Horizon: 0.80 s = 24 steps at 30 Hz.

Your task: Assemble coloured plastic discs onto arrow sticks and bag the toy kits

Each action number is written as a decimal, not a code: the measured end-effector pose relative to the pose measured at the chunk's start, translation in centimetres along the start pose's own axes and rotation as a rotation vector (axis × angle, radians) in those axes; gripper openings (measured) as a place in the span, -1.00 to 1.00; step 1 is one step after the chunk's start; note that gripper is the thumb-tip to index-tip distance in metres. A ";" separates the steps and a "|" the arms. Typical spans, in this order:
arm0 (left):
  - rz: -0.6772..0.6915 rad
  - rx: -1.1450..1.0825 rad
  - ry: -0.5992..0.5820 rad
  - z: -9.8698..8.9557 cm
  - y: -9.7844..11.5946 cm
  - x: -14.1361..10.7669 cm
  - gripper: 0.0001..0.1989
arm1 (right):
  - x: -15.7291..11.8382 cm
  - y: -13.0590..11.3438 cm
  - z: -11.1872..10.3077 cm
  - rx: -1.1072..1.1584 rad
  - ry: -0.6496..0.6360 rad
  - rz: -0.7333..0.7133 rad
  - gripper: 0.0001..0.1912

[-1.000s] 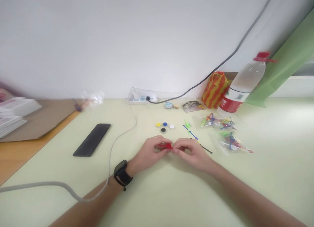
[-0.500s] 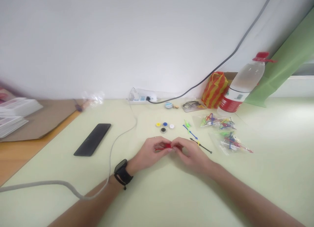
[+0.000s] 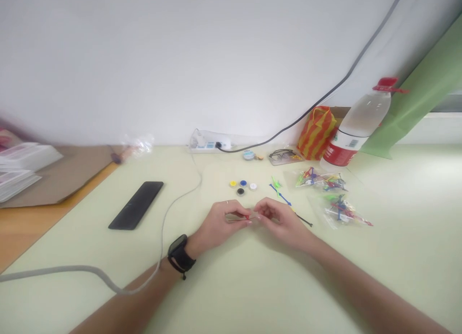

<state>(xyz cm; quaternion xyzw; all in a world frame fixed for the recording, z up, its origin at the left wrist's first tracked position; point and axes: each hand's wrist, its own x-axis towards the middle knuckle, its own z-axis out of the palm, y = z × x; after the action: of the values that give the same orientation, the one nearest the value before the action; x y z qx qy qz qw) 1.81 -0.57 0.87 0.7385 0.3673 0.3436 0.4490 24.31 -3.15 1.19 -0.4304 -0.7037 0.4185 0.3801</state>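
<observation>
My left hand (image 3: pixel 222 225) is closed, pinching a small red piece (image 3: pixel 247 217) between thumb and fingers. My right hand (image 3: pixel 279 223) meets it fingertip to fingertip, also closed at the same piece; part of the piece is hidden by the fingers. Beyond the hands lie several small round discs, among them a yellow one (image 3: pixel 233 184), a blue one (image 3: pixel 243 183), a white one (image 3: pixel 253 186) and a black one (image 3: pixel 240 192). Behind my right hand are a green piece (image 3: pixel 276 182), a blue arrow-like stick (image 3: pixel 280 194) and a partly covered black stick (image 3: pixel 303 219).
At the left lie a black slab (image 3: pixel 136 205) and a grey cable (image 3: pixel 162 233). Bags of coloured parts (image 3: pixel 342 211), a water bottle (image 3: pixel 355 127) and a striped bag (image 3: pixel 316 133) stand or lie to the right. A power strip (image 3: pixel 211 144) is by the wall.
The red piece has turned between my fingertips and shows less. My right hand has shifted slightly, its fingers more curled, now covering more of the black stick.
</observation>
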 end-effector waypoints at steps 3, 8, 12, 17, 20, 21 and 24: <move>0.009 -0.009 -0.004 0.0 0.1 0.0 -0.83 | 0.0 0.1 0.0 0.049 -0.007 0.016 -0.82; 0.015 0.004 -0.027 -0.1 0.3 0.0 -0.88 | 0.0 0.0 0.1 0.079 -0.015 0.035 -0.82; 0.006 0.018 -0.069 -0.2 0.3 0.0 -0.88 | -0.1 -0.1 0.1 0.086 -0.028 0.035 -0.82; 0.024 -0.055 -0.067 0.1 0.7 0.0 -0.82 | 0.1 -0.2 0.0 0.137 0.001 0.060 -0.79; 0.003 -0.147 -0.138 0.2 1.2 0.0 -0.82 | 0.3 -0.3 -0.2 0.174 0.023 0.093 -0.78; -0.012 -0.171 -0.146 0.2 1.3 0.1 -0.82 | 0.3 -0.4 -0.3 0.181 0.034 0.104 -0.77; -0.065 -0.246 -0.097 0.2 1.4 0.3 -0.80 | 0.4 -0.5 -0.6 0.177 0.096 0.109 -0.69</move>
<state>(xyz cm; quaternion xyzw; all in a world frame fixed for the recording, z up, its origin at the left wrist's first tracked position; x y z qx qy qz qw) 2.47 -0.86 2.13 0.6813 0.3241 0.3353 0.5643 24.53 -2.74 1.93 -0.4526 -0.6204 0.4779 0.4264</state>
